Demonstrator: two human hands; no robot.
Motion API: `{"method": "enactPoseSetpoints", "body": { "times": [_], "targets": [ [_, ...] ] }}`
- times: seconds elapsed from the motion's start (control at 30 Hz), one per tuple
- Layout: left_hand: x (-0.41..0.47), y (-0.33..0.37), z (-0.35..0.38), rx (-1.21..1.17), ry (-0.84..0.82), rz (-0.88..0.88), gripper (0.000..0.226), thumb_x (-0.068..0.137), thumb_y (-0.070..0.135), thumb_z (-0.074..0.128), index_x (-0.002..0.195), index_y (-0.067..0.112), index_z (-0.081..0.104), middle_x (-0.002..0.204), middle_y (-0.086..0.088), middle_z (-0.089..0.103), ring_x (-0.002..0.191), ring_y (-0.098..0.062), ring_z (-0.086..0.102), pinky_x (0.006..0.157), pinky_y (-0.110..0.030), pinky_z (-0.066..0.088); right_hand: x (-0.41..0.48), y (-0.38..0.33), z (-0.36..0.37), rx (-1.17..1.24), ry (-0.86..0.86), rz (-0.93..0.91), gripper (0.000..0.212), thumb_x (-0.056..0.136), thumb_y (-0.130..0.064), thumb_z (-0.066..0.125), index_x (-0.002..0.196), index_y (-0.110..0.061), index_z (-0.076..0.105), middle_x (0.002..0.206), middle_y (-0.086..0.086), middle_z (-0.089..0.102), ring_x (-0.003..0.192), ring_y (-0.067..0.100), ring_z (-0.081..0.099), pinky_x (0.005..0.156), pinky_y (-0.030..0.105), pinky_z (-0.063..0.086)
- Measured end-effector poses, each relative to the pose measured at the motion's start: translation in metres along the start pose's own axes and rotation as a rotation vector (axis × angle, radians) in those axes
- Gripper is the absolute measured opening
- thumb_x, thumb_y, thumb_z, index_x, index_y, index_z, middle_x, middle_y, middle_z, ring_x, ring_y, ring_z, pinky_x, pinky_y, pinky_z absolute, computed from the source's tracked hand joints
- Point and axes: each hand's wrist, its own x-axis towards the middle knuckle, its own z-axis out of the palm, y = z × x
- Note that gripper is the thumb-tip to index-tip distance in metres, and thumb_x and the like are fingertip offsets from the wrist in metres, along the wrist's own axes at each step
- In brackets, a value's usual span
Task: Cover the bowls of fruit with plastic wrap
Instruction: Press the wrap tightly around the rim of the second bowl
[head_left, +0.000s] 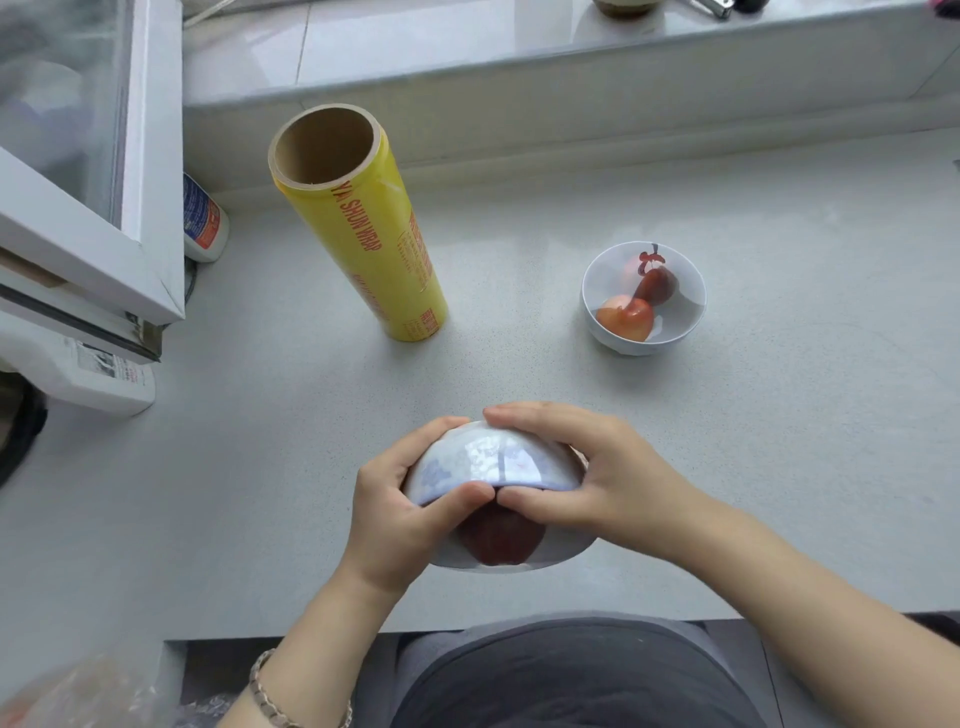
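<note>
Two grips, two bowls, one roll. The left grip (395, 514) and right grip (597, 467) are both clamped on the near bowl (493, 460). Their fingers curl over its outer wall and the thumbs meet at its rim. The near bowl is tipped, mouth turned back toward the person, and one dark red fruit (501, 540) shows inside. A shiny, creased film seems to lie over its wall.

Beyond the right grip and well apart from it, the far bowl (623, 345) sits upright on the bench (779, 415). It holds red fruit pieces (626, 319), hazy and hard to count. Beyond the left grip, the yellow roll of plastic wrap (363, 234) stands on end.
</note>
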Motion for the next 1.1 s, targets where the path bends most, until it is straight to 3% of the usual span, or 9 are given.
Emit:
{"method": "enactPoseSetpoints", "body": {
  "times": [0.1,0.23,0.4,0.53,0.7,0.8,0.87,1.0,1.1],
  "targets": [
    [0.0,-0.002,0.0,-0.008,0.008,-0.005,0.066,0.047,0.077,0.068,0.09,0.027,0.066,0.086,0.019,0.071,0.081,0.003,0.064,0.074,-0.011,0.047,0.006,0.001,-0.004,0.065,-0.051,0.135,0.055,0.064,-0.033,0.081,0.115,-0.031,0.061,0.111,-0.021,0.062,0.106,-0.01,0.055,0.094,0.014,0.042],
    [-0.001,-0.006,0.003,-0.051,0.002,-0.042,0.07,0.047,0.075,0.07,0.09,0.019,0.068,0.085,0.01,0.072,0.081,-0.004,0.066,0.072,-0.015,0.049,0.007,0.004,-0.006,0.217,-0.152,0.231,0.048,0.051,-0.049,0.069,0.097,-0.04,0.062,0.102,-0.015,0.068,0.093,-0.007,0.06,0.079,0.007,0.045],
    [0.002,-0.012,0.008,-0.26,0.088,-0.155,0.072,0.049,0.076,0.07,0.084,0.013,0.074,0.085,-0.003,0.072,0.084,-0.017,0.065,0.074,-0.031,0.052,-0.004,0.02,-0.016,0.475,-0.17,0.262,0.066,0.058,-0.035,0.071,0.12,-0.02,0.056,0.115,-0.001,0.066,0.108,0.011,0.06,0.09,0.023,0.049],
    [0.005,-0.014,0.007,-0.453,0.028,-0.371,0.099,0.045,0.077,0.071,0.105,-0.002,0.065,0.105,-0.026,0.066,0.1,-0.034,0.064,0.085,-0.044,0.054,-0.012,0.028,-0.012,0.563,-0.034,0.277,0.055,0.057,-0.033,0.071,0.109,-0.018,0.063,0.1,-0.004,0.07,0.095,0.01,0.063,0.083,0.023,0.05],
    [0.016,-0.01,-0.007,-0.265,-0.206,-0.364,0.055,0.062,0.061,0.063,0.098,0.019,0.071,0.1,-0.002,0.072,0.095,-0.014,0.065,0.082,-0.029,0.048,-0.017,0.032,-0.01,0.519,0.053,0.299,0.038,0.056,-0.035,0.072,0.091,-0.024,0.07,0.084,-0.008,0.074,0.08,0.006,0.066,0.072,0.018,0.052],
    [0.022,-0.006,-0.006,-0.14,-0.31,-0.314,0.077,0.047,0.077,0.068,0.101,0.022,0.066,0.096,0.009,0.073,0.091,-0.004,0.065,0.078,-0.017,0.05,-0.02,0.03,-0.007,0.452,0.018,0.314,0.031,0.058,-0.03,0.074,0.089,-0.026,0.07,0.082,-0.01,0.073,0.078,0.004,0.065,0.071,0.017,0.05],
    [0.021,-0.005,-0.001,-0.112,-0.361,-0.296,0.076,0.047,0.079,0.067,0.096,0.021,0.07,0.095,0.005,0.073,0.091,-0.009,0.066,0.078,-0.019,0.051,-0.02,0.03,-0.006,0.423,0.011,0.321,0.038,0.054,-0.038,0.073,0.091,-0.026,0.07,0.086,-0.008,0.073,0.081,0.006,0.066,0.073,0.019,0.05],
    [0.014,-0.007,0.004,-0.037,-0.338,-0.285,0.086,0.044,0.084,0.063,0.098,0.017,0.07,0.098,-0.003,0.072,0.092,-0.014,0.065,0.081,-0.025,0.049,-0.021,0.024,-0.011,0.302,-0.029,0.308,0.042,0.054,-0.035,0.076,0.095,-0.032,0.069,0.094,-0.007,0.072,0.086,0.007,0.065,0.077,0.02,0.051],
    [0.004,-0.013,0.008,-0.013,-0.267,-0.269,0.09,0.036,0.088,0.061,0.102,0.027,0.064,0.102,0.005,0.07,0.095,-0.005,0.064,0.083,-0.019,0.047,-0.022,0.019,-0.016,0.227,-0.061,0.299,0.043,0.058,-0.027,0.076,0.098,-0.036,0.066,0.096,-0.011,0.072,0.091,0.005,0.066,0.08,0.018,0.051]
  ]
}}
